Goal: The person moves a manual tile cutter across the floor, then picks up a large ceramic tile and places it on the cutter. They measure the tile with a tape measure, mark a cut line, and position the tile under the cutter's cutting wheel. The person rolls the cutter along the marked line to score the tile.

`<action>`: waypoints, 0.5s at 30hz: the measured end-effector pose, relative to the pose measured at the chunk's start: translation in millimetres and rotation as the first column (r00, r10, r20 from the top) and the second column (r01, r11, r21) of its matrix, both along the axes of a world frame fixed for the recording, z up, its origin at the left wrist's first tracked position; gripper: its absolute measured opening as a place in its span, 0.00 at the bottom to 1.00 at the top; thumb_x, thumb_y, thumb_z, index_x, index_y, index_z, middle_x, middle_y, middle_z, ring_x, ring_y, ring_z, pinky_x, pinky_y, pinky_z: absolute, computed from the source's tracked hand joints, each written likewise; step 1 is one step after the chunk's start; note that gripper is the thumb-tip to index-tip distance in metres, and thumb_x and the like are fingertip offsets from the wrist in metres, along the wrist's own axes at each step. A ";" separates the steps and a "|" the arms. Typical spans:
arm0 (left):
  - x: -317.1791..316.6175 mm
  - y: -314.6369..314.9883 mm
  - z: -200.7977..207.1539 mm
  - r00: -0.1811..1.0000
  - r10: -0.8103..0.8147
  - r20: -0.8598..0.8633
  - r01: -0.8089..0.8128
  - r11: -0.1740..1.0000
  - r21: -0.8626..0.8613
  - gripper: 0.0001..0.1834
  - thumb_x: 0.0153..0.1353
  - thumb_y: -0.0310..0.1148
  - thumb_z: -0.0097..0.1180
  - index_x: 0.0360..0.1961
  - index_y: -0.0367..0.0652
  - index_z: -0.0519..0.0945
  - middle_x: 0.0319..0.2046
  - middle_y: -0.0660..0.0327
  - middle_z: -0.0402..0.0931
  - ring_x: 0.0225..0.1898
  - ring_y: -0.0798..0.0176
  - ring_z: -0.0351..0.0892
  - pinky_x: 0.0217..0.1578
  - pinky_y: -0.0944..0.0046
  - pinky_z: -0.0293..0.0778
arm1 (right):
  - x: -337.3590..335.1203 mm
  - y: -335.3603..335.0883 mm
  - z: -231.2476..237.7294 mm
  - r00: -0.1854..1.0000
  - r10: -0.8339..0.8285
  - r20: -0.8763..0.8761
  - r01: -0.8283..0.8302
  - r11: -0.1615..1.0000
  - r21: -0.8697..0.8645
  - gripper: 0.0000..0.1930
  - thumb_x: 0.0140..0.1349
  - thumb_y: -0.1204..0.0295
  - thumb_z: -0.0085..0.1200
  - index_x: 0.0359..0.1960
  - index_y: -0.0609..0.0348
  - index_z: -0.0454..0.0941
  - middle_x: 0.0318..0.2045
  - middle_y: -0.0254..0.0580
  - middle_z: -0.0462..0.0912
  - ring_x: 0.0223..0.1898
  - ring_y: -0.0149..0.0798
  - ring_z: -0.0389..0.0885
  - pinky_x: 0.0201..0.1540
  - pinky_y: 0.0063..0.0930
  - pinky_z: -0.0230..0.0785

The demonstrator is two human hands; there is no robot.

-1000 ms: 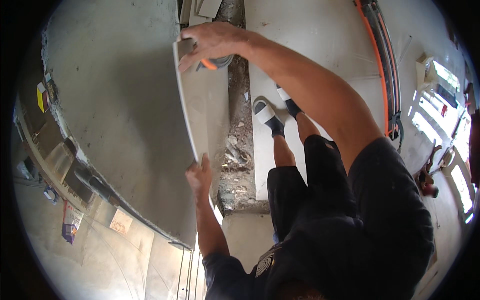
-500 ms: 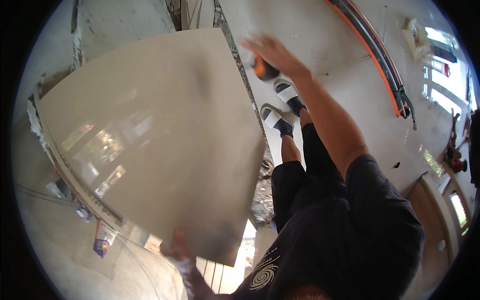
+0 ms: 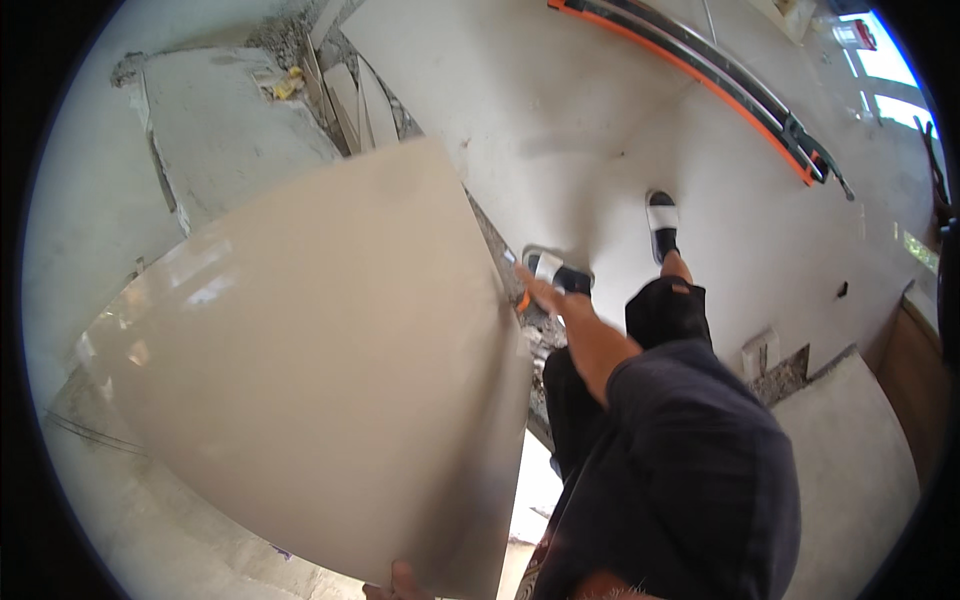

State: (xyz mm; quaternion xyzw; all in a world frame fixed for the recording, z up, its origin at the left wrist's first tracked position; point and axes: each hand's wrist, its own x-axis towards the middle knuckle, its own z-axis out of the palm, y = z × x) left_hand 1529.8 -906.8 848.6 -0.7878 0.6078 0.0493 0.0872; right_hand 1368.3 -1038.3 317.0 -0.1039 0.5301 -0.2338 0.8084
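Observation:
A large, glossy beige tile (image 3: 300, 340) fills the left and middle of the view, lying at a tilt across my front. At its lower edge my left hand (image 3: 398, 583) grips the rim, the thumb showing on the face and most of the hand out of sight. My right hand (image 3: 545, 292) is beside the tile's right edge, partly closed round an orange and black object (image 3: 523, 302). Only a bit of orange shows under the fingers, so its kind is unclear. A small pale tip shows at the fingertips.
A long tile cutter (image 3: 700, 70) with orange edging lies on the pale floor (image 3: 600, 120) at the upper right. Tile offcuts (image 3: 360, 105) and rubble stand beyond the tile. A broken gap runs between the tile and my feet. A concrete slab (image 3: 240, 130) lies far left.
My right hand has come back toward my body with the orange and black object, from over the floor to the tile's edge. One foot has stepped right. The view has shifted.

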 end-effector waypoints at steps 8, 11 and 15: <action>-85.9 -12.3 18.3 0.995 0.089 0.043 -0.090 0.996 0.000 0.23 0.58 0.48 0.53 0.23 0.34 0.80 0.15 0.53 0.72 0.14 0.59 0.67 0.13 0.58 0.61 | -41.8 77.1 6.0 0.991 -0.124 -0.051 0.133 0.963 0.235 0.47 0.50 0.29 0.44 0.53 0.65 0.72 0.41 0.50 0.78 0.53 0.45 0.70 0.61 0.42 0.52; -95.8 -28.6 23.8 0.999 0.017 0.045 -0.009 0.985 -0.172 0.24 0.58 0.49 0.52 0.23 0.34 0.80 0.14 0.53 0.72 0.14 0.59 0.67 0.13 0.57 0.62 | -89.4 58.5 8.7 0.966 -0.257 0.020 0.254 0.961 0.109 0.44 0.52 0.31 0.44 0.50 0.63 0.76 0.40 0.49 0.79 0.49 0.42 0.72 0.56 0.37 0.58; -84.5 -64.2 -11.8 0.932 -0.302 0.202 0.360 0.696 -0.622 0.27 0.55 0.53 0.57 0.31 0.33 0.79 0.22 0.50 0.77 0.19 0.56 0.72 0.20 0.61 0.71 | -187.2 -20.0 18.0 0.937 -0.349 0.012 0.347 0.928 -0.134 0.33 0.58 0.39 0.46 0.34 0.63 0.78 0.26 0.39 0.78 0.29 0.32 0.75 0.33 0.26 0.68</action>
